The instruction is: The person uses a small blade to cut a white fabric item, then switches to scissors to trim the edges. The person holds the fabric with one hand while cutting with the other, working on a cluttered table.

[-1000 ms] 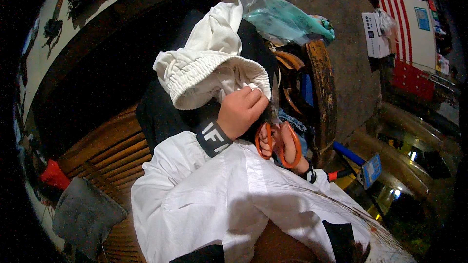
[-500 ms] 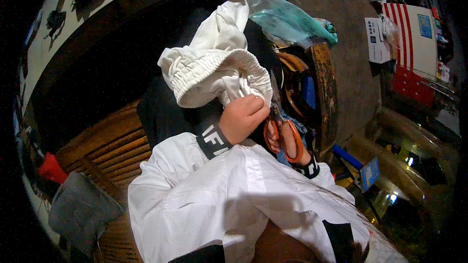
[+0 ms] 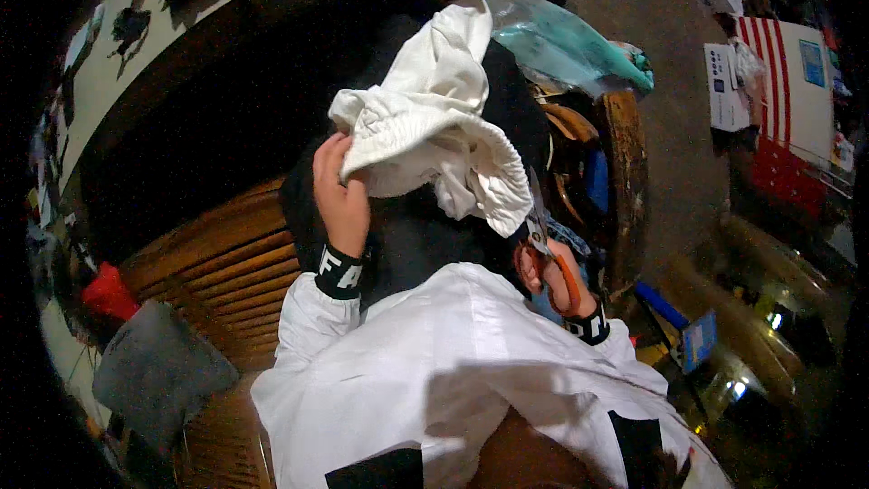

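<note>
A white garment [image 3: 444, 63] with a gathered elastic waistband [image 3: 398, 138] lies over the dark cloth on my lap, its opening toward me. My left hand [image 3: 342, 208] is at the left end of the waistband, fingers closed on the edge of the fabric. To the right of the garment, my right hand [image 3: 563, 282] grips scissors [image 3: 563, 273] with orange handles, fingers through the loops. The scissors' blades point away from me, alongside the right end of the waistband; their tips are hard to make out.
Slatted wooden seating [image 3: 217, 263] and a grey cushion [image 3: 158, 371] are at my left. A clear and green plastic bag [image 3: 570, 41] lies beyond the garment on the right, near a worn wooden edge [image 3: 625, 181]. White boxes [image 3: 726, 86] stand farther right.
My left hand has left the waistband's right end and moved to its left end. The waistband has opened out and hangs lower on the right. The scissors stay in my right hand.
</note>
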`<state>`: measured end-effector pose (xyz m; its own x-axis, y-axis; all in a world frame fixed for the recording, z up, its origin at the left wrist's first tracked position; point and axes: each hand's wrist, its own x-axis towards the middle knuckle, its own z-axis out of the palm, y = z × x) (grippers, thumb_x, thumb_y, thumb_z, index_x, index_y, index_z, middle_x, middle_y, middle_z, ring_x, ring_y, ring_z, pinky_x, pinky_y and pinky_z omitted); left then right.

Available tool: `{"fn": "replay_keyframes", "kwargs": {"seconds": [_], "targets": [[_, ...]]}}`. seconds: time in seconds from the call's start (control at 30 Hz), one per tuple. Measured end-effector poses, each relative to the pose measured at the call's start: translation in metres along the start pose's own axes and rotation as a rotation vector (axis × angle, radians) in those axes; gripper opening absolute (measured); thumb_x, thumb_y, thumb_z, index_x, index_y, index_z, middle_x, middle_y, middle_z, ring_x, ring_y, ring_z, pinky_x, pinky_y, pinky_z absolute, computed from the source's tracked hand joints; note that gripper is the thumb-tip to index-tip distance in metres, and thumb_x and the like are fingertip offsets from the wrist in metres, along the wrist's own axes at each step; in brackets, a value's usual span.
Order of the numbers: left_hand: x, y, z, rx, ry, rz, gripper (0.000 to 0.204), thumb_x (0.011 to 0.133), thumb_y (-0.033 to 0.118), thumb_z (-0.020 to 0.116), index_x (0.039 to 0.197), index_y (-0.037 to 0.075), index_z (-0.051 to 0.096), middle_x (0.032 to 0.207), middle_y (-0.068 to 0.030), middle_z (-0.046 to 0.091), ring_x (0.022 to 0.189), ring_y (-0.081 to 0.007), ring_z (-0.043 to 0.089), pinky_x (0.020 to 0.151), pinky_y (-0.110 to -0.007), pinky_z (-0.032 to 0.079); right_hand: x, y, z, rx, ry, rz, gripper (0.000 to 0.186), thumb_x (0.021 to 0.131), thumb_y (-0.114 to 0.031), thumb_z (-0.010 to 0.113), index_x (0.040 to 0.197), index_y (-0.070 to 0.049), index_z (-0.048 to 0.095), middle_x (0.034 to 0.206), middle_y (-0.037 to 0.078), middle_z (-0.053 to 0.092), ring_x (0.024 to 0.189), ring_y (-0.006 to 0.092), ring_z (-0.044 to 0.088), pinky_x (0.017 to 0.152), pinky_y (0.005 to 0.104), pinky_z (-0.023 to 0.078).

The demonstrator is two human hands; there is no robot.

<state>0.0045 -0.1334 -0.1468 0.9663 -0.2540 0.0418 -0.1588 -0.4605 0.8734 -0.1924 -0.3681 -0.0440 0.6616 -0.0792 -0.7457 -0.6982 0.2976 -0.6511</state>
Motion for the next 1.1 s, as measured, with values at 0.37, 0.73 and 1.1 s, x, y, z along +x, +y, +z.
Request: {"fn": "replay_keyframes", "kwargs": {"seconds": [0.37, 0.73, 1.1], "targets": [[0.095, 0.129, -0.108, -0.412, -0.28, 0.185, 0.038, 0.089, 0.019, 0.047, 0.118, -0.005, 0.051, 0.11, -0.0103, 0.057, 0.097, -0.018, 0.057, 0.089, -0.03, 0.043, 0.0, 0.004, -0.003, -0.452, -0.258, -0.503, 0.029, 0.071, -0.022, 0.061, 0.088, -0.002, 0.052, 0.073, 0.006, 0.047, 0.064, 0.0178, 0.045, 0.058, 0.0296, 0.039], [0.167, 0.132, 0.047, 0.377, -0.288, 0.941, 0.044, 0.077, 0.021, 0.073, 0.112, 0.003, 0.054, 0.099, -0.0141, 0.06, 0.092, -0.0338, 0.058, 0.077, -0.04, 0.049, 0.044, 0.033, 0.028, 0.327, -0.138, -0.252, 0.012, 0.093, -0.018, 0.049, 0.088, -0.008, 0.047, 0.063, -0.003, 0.042, 0.049, 0.0047, 0.036, 0.042, 0.0194, 0.029], [-0.036, 0.077, 0.059, -0.633, -1.052, -0.438, 0.049, 0.102, 0.037, 0.033, 0.081, 0.001, 0.058, 0.079, -0.0039, 0.062, 0.072, -0.0122, 0.055, 0.066, -0.026, 0.044, 0.017, 0.012, 0.023, 0.421, -0.185, -0.135, 0.042, 0.099, -0.047, 0.038, 0.085, -0.007, 0.046, 0.06, -0.001, 0.039, 0.048, 0.0091, 0.034, 0.044, 0.0226, 0.027]]}}
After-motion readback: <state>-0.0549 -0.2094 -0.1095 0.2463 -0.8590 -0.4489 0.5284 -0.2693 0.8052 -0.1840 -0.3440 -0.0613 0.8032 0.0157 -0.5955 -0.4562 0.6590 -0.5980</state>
